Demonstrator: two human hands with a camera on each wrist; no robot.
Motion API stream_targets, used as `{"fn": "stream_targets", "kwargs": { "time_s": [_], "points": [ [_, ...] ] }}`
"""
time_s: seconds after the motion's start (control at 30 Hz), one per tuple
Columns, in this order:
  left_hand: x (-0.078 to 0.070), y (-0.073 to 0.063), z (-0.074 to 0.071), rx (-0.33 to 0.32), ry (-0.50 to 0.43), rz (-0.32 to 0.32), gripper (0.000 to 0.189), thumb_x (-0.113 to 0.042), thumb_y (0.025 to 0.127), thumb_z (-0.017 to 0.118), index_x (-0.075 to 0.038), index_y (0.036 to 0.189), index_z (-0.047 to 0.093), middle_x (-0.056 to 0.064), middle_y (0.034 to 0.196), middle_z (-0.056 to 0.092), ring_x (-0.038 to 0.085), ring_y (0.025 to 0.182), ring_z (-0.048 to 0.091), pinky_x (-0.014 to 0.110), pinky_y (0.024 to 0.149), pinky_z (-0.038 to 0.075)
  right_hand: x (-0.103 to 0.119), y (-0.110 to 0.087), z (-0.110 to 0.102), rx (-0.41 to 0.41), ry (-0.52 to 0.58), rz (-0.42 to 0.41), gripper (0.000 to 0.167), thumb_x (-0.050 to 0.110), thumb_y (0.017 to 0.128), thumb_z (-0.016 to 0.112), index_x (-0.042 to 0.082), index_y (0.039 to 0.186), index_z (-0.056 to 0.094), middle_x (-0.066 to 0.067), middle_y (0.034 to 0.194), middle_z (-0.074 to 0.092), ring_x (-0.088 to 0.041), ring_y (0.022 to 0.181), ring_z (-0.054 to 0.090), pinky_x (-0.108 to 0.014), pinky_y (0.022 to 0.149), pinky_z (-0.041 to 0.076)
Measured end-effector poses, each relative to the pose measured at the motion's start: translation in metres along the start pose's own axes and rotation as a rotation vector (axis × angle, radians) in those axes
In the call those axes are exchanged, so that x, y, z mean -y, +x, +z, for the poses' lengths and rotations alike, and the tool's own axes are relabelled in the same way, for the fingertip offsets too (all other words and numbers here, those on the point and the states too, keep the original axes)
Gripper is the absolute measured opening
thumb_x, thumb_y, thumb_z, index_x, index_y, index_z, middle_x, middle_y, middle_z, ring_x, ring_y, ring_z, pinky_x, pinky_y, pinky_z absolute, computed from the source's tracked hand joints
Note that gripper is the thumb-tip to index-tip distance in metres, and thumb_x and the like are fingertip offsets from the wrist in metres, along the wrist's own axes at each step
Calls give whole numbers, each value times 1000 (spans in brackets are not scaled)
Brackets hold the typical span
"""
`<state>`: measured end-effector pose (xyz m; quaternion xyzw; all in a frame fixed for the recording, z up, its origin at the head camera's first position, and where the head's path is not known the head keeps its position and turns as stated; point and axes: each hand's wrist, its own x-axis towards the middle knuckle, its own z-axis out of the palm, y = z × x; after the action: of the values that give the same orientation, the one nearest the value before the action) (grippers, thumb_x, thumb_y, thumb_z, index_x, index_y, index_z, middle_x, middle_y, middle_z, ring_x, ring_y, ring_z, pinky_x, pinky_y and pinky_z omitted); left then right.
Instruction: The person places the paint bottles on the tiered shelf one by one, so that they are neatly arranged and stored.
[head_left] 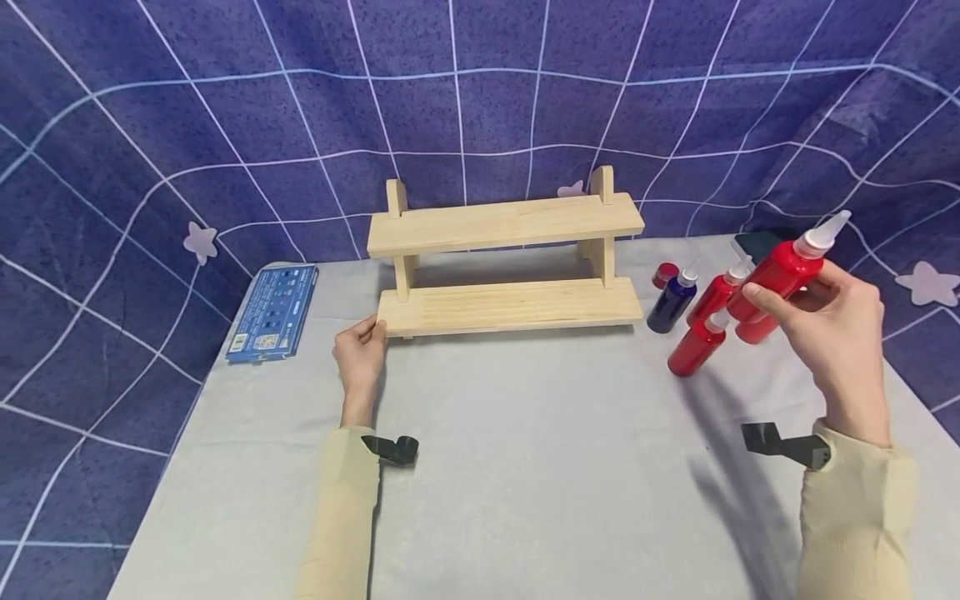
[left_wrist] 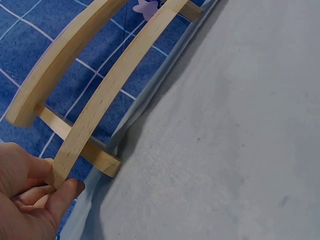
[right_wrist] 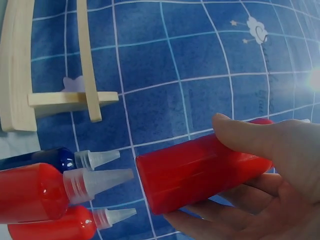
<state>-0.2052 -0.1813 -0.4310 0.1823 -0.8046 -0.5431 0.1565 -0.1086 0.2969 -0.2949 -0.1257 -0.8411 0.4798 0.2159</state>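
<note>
A two-tier wooden rack [head_left: 510,307] stands at the back of the table. My left hand [head_left: 360,354] pinches the left end of its lower board, thumb and fingers on either side of the wood [left_wrist: 67,160] in the left wrist view. Off to the right, my right hand [head_left: 843,333] grips a red squeeze bottle [head_left: 780,279] with a white pointed nozzle, raised and tilted. In the right wrist view the fingers wrap the bottle's body [right_wrist: 200,172]. Close below it stand a dark blue bottle [head_left: 670,307] and several other red bottles [head_left: 696,350].
A small red round piece [head_left: 664,274] lies behind the blue bottle, and a dark green item [head_left: 759,242] is partly hidden behind the red ones. A flat blue box [head_left: 273,312] lies at the back left. A blue gridded curtain [head_left: 480,108] hangs behind the table.
</note>
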Motion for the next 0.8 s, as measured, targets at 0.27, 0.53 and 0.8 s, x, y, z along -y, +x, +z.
{"fn": "stream_targets", "kwargs": {
  "time_s": [0.27,0.53,0.8],
  "points": [
    [0,0,1,-2,-7,-1,31,-16,97,61,0,123,65,21,112,69,26,98,71,23,77,60,6,2,0,-5,1,-14,29,16,81,81,28,103,66,34,72,62,13,63,61,-7,57,43],
    [-1,-2,1,-20,-19,18,29,-12,96,61,3,119,66,23,110,69,28,97,71,10,67,57,17,6,9,47,9,-22,31,20,81,81,21,109,67,34,72,62,12,65,63,-10,63,43],
    [-1,-1,1,-11,-17,-6,30,-14,96,61,1,121,66,22,112,69,27,98,71,20,76,59,23,8,27,108,-1,-41,43,26,82,80,10,120,64,33,75,62,12,69,63,-8,68,46]
  ]
}}
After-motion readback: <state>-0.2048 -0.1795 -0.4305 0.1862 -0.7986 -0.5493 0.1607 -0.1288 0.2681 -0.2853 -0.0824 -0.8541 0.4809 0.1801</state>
